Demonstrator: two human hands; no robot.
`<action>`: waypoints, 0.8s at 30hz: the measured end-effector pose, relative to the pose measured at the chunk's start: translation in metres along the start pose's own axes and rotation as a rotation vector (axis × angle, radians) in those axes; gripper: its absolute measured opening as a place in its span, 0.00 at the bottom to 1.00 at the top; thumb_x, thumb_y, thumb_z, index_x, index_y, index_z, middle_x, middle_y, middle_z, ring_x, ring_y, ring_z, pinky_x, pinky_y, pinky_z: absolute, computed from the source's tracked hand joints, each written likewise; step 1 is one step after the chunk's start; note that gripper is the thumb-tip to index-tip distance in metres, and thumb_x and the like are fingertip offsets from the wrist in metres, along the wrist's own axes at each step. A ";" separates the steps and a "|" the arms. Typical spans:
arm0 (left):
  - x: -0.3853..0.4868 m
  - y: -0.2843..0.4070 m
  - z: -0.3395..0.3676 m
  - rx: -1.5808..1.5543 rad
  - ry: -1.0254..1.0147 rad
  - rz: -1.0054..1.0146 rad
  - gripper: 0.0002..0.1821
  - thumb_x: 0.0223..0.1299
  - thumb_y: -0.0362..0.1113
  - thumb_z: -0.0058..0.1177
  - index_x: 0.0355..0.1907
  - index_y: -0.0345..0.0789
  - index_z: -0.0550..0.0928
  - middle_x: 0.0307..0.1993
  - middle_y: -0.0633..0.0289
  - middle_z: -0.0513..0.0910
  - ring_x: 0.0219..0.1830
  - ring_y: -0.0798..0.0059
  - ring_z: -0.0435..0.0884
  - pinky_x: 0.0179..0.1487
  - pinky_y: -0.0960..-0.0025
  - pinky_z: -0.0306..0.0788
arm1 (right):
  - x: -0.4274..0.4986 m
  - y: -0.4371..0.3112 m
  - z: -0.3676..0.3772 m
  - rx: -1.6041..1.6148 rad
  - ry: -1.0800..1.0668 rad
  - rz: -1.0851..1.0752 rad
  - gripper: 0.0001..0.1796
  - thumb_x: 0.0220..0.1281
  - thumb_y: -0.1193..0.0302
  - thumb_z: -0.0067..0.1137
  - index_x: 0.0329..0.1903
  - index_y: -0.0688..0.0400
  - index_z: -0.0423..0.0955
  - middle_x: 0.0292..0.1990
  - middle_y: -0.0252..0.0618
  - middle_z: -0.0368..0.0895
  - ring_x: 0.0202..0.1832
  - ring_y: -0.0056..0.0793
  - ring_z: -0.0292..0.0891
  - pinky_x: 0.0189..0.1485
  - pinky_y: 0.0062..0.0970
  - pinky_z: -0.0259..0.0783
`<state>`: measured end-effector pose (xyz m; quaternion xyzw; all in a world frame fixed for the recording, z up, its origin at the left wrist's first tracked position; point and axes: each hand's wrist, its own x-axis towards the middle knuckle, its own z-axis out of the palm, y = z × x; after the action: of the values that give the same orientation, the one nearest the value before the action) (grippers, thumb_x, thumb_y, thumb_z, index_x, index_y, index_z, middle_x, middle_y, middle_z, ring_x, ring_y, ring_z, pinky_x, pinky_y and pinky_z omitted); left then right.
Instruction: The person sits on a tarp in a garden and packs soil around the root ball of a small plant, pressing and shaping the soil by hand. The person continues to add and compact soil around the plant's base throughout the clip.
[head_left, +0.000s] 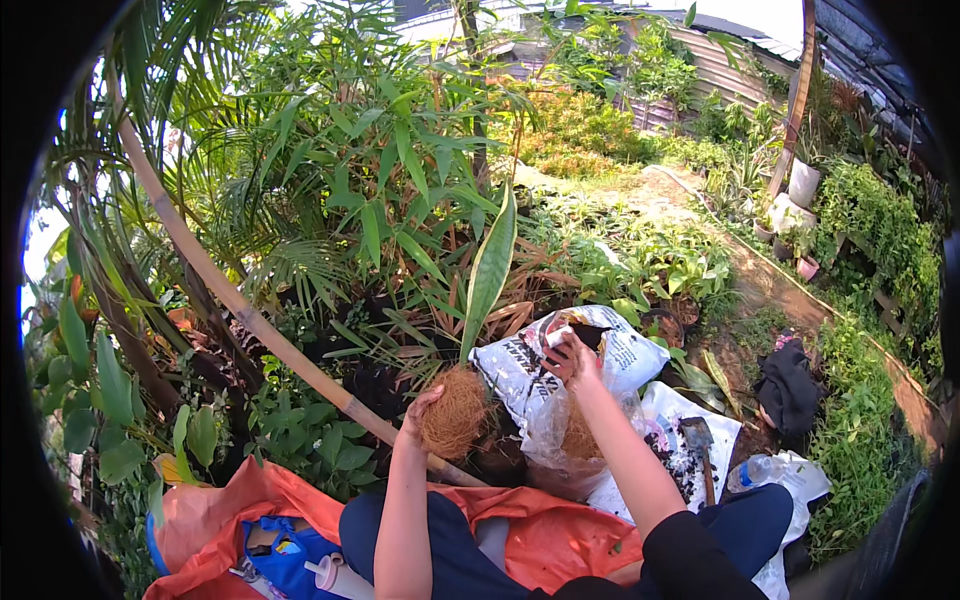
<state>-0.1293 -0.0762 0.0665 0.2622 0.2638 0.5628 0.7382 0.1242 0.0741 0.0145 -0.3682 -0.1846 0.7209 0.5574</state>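
Note:
My left hand (421, 417) cups a ball of brown coconut fibre (454, 414) from its left side. A snake plant leaf (491, 270) with pale yellow edges rises upright just behind the ball, and its base is hidden. My right hand (576, 366) is raised over a printed white plastic sack (510, 367), with a small white roll-like object (557, 336) at its fingertips. Dark contents show through the sack's torn opening (590, 334). Under my right forearm sits a clear plastic bag (551, 442) of brown fibre.
A small trowel (699, 439) lies on a soil-strewn white sheet (720, 416). An orange tarp (555, 536) spreads around my legs, with a blue bag (292, 555) and a tumbler (341, 577) at left. A bamboo pole (247, 311) slants across the left. A plastic bottle (754, 472) lies right.

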 end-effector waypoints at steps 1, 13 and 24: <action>0.003 -0.002 -0.005 0.017 0.034 -0.021 0.33 0.48 0.46 0.51 0.56 0.30 0.68 0.49 0.49 0.75 0.44 0.57 0.78 0.48 0.56 0.74 | 0.011 0.016 -0.002 0.034 0.003 -0.011 0.14 0.58 0.62 0.54 0.40 0.58 0.68 0.34 0.40 0.74 0.40 0.41 0.76 0.39 0.44 0.75; 0.013 -0.006 -0.012 0.108 0.327 -0.006 0.24 0.49 0.37 0.59 0.50 0.35 0.72 0.45 0.61 0.77 0.49 0.66 0.77 0.52 0.60 0.73 | 0.069 0.112 -0.097 -0.955 0.176 0.200 0.20 0.55 0.62 0.56 0.44 0.64 0.70 0.35 0.46 0.79 0.23 0.38 0.79 0.21 0.41 0.70; 0.012 0.000 -0.011 0.146 0.394 -0.108 0.33 0.45 0.38 0.63 0.56 0.33 0.67 0.49 0.59 0.75 0.51 0.68 0.75 0.51 0.62 0.72 | 0.063 0.055 -0.173 -0.782 0.319 0.229 0.15 0.58 0.57 0.51 0.39 0.56 0.70 0.30 0.40 0.79 0.26 0.32 0.78 0.28 0.40 0.73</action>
<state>-0.1343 -0.0632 0.0577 0.1852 0.4567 0.5422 0.6805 0.2081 0.0912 -0.1576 -0.6766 -0.3133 0.5878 0.3140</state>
